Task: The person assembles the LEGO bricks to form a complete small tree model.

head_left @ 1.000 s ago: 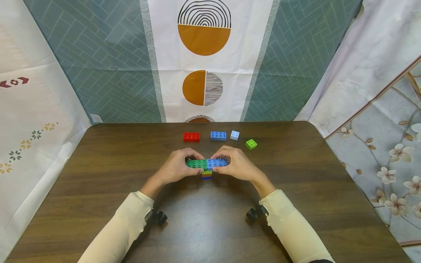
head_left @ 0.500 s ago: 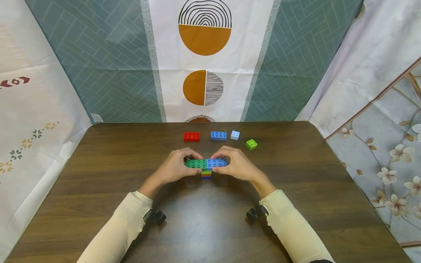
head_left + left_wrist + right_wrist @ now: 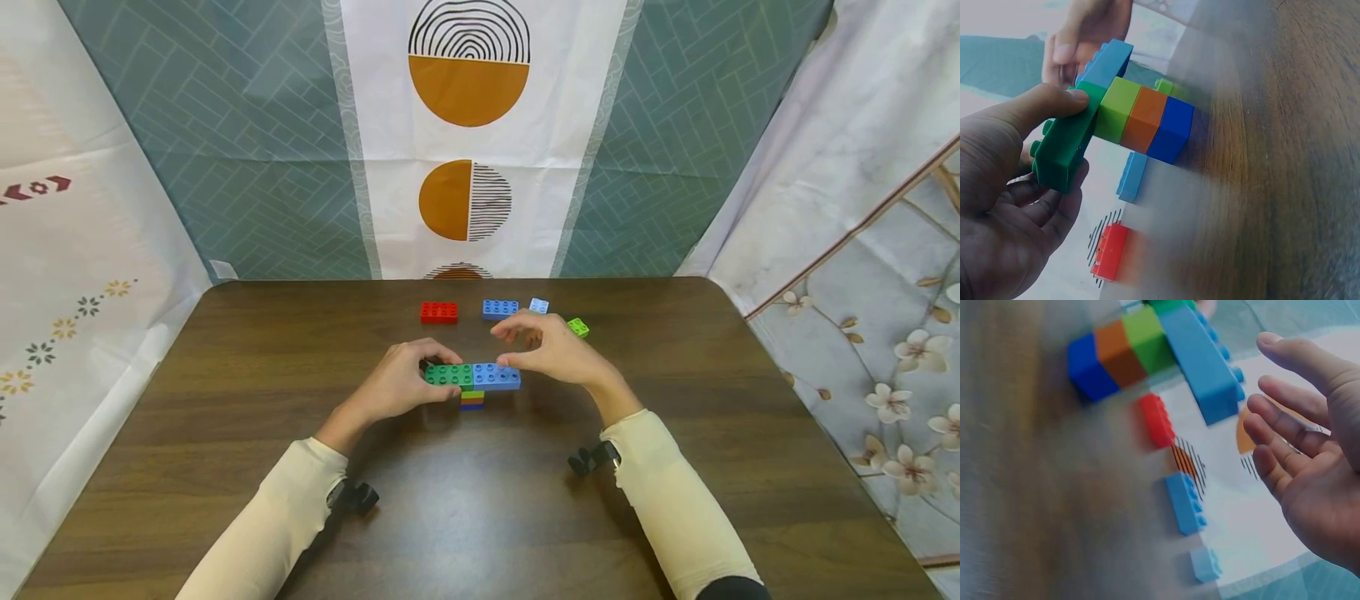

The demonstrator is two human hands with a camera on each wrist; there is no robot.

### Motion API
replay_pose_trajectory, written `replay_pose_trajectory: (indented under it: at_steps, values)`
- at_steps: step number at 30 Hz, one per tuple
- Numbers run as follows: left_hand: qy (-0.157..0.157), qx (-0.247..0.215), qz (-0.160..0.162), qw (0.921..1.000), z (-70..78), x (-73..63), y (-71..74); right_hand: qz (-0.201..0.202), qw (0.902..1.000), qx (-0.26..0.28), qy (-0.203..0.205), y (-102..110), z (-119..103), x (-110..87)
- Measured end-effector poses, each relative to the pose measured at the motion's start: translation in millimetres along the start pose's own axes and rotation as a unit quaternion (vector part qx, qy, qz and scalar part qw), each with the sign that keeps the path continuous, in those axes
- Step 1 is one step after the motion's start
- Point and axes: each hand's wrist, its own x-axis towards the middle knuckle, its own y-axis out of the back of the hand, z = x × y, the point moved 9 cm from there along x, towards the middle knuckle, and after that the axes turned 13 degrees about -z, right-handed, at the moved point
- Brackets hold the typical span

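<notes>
A stack of small toy bricks, dark blue (image 3: 1170, 130), orange (image 3: 1144, 117) and lime green (image 3: 1116, 111), stands on the table. Across its top, end to end, sit a long green brick (image 3: 450, 375) and a long blue brick (image 3: 497, 377). My left hand (image 3: 405, 379) grips the green brick, thumb on the near side and fingers on the far side. Above and beside the blue brick is my right hand (image 3: 558, 354), fingers spread and apart from the brick in the right wrist view (image 3: 1322, 431).
Along the back of the wooden table (image 3: 225, 375) lie a red brick (image 3: 438, 312), another blue brick (image 3: 500, 309), a pale blue brick (image 3: 538, 306) and a lime brick (image 3: 578, 327). Patterned cloth (image 3: 465, 208) hangs behind the table's far edge.
My right hand has let go of the long blue brick and lifted up and slightly right. The left hand stays on the green brick.
</notes>
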Motion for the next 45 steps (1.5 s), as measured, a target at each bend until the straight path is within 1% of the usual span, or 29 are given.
replay_pose_trajectory:
  at_steps: [4, 6, 10, 13, 16, 22, 29, 35, 45]
  values:
    - [0.003, 0.0, 0.001, 1.0, 0.1, -0.1, 0.4, 0.02, 0.9996, 0.017, 0.011, 20.1, 5.7, 8.3]
    - [0.001, -0.001, 0.002, 1.0, 0.7, -0.2, 0.5, 0.03, 0.9994, 0.016, 0.011, 27.8, 10.5, 12.9]
    - [0.003, -0.002, 0.0, 1.0, 0.6, -0.2, 0.3, 0.045, 0.9985, 0.031, -0.001, 38.8, 24.3, 23.0]
    - [0.008, -0.003, -0.001, 1.0, -0.1, -0.1, 0.0, 0.054, 0.9975, 0.044, -0.017, 43.7, 34.8, 30.3]
    - [0.012, -0.004, -0.003, 0.9999, -1.6, 0.4, -0.3, 0.063, 0.9962, 0.049, -0.035, 46.2, 46.0, 37.3]
    - [0.012, -0.003, -0.005, 0.9999, -3.8, 1.1, -0.9, 0.086, 0.9912, 0.054, -0.084, 46.4, 72.2, 46.7]
    - [0.012, -0.006, -0.004, 0.9999, -4.4, 0.6, -1.1, 0.099, 0.9857, 0.078, -0.112, 44.3, 92.1, 51.6]
    - [0.014, -0.006, -0.003, 0.9999, -5.0, 0.0, -1.5, 0.103, 0.9829, 0.083, -0.128, 44.4, 101.4, 52.3]
    - [0.013, -0.008, -0.006, 0.9999, -5.0, 0.8, -1.6, 0.105, 0.9805, 0.064, -0.153, 44.3, 107.5, 57.0]
